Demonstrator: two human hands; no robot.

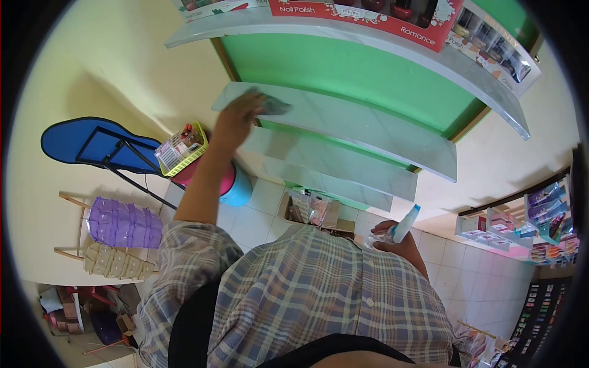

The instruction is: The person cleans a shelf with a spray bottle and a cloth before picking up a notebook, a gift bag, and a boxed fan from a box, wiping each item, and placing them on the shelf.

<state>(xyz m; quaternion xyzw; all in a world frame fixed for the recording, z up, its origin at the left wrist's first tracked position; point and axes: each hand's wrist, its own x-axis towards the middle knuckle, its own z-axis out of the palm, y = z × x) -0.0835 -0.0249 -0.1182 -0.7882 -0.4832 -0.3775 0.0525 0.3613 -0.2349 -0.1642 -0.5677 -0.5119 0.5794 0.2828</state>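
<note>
My left hand (238,119) is stretched forward over the left end of a pale marbled shelf (343,119). Its fingers are closed on a dark grey cloth (275,107), which lies against the shelf top and is slightly blurred. Low at the right, beside my plaid shirt, my right hand (402,246) grips a translucent bottle (403,228) with a blue tip pointing up and right. Clear, shiny plastic shows by the fingers of that hand.
An upper shelf (245,24) overhead carries nail polish boxes (368,13). More shelves (331,153) step down below. At left stand a yellow basket (184,161), a blue bucket (236,187) and a folded blue board (92,144). An open carton (310,208) sits on the floor.
</note>
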